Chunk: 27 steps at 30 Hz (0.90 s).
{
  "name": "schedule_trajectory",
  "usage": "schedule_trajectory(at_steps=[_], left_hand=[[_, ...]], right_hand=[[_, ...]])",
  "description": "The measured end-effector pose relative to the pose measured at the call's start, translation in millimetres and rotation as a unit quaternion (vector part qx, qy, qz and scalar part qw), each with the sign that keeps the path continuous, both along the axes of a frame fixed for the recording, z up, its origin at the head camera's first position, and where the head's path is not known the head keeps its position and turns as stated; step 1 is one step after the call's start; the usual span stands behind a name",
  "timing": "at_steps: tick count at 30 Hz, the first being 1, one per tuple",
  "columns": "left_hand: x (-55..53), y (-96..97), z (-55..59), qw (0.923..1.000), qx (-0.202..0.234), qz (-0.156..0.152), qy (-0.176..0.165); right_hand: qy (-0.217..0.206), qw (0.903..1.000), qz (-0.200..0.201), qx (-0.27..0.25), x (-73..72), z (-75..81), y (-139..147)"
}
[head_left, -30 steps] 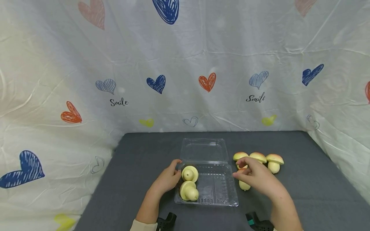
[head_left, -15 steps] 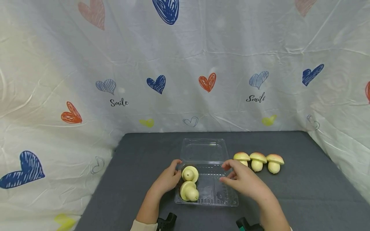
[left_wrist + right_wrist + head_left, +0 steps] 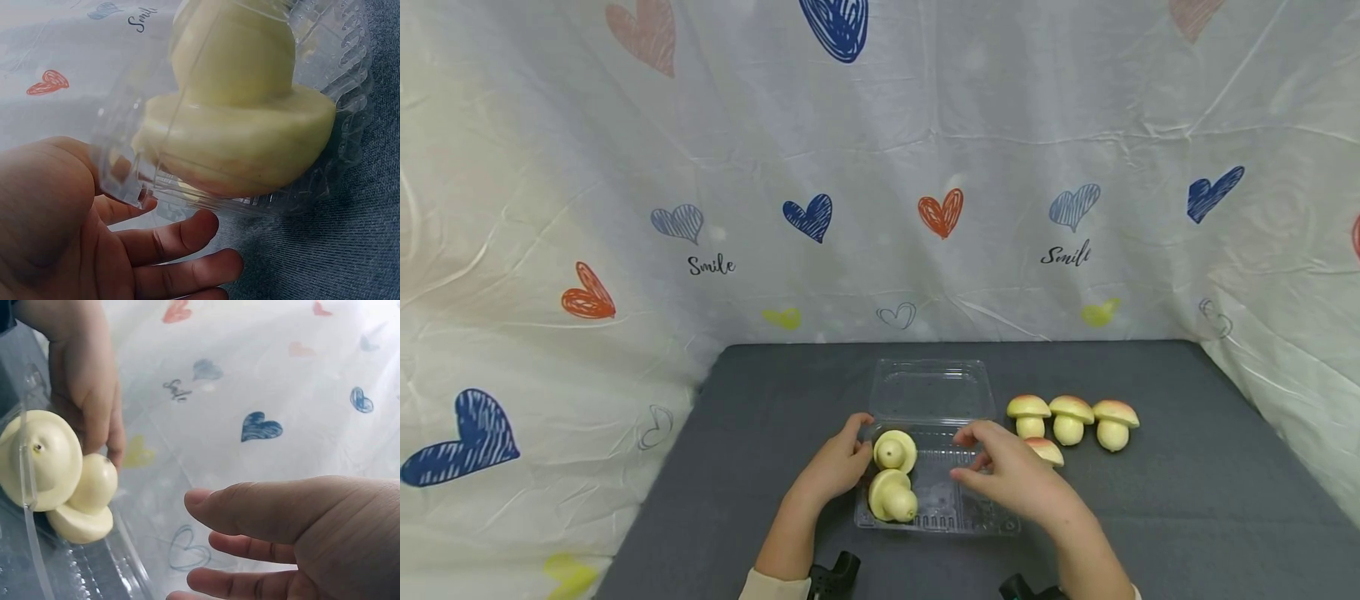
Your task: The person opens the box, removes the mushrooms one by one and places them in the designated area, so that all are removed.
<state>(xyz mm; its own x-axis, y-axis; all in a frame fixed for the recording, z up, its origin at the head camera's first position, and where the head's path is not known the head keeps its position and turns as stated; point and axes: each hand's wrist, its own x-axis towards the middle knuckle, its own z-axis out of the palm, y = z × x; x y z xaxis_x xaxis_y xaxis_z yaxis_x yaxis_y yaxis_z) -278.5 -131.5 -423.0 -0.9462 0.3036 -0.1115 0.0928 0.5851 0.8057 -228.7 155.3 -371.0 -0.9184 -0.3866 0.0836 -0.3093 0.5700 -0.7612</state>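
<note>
Moving toward nine o'clock, the right hand [image 3: 1009,471] is now over the clear box [image 3: 934,492], fingers apart and holding nothing, so two mushrooms [image 3: 897,500] stay inside at nine o'clock, beside the left hand's [image 3: 833,463] loose, box-touching fingers, and four mushrooms [image 3: 1071,417] lie outside near two.

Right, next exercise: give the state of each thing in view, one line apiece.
Clear box: open
Lid: folded back
Rear boxed mushroom: inside, cap underside showing
Front boxed mushroom: inside, stem slanted
Three mushrooms in a row: outside the box
Fourth loose mushroom: outside, partly hidden
Left hand: at the box's left side
Right hand: over the box, holding nothing
</note>
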Motion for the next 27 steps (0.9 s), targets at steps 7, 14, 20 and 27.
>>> schedule_trajectory(at_steps=[7,14,20,27], left_hand=[[0.2,0.9,-0.1,1.0,-0.001,0.003,-0.002],[0.5,1.7,0.7,1.0,-0.003,0.006,0.0],[0.6,1.4,0.3,1.0,-0.005,0.005,0.002],[0.2,1.8,-0.1,0.9999,-0.008,0.007,0.005]], right_hand=[[0.01,0.9997,0.015,0.013,-0.3,-6.1,-10],[0.016,0.9983,0.049,0.027,0.6,-11.9,-25],[0.017,0.9966,0.077,0.026,2.3,-16.5,-35],[0.031,0.9944,0.096,0.031,4.2,-22.3,-46]])
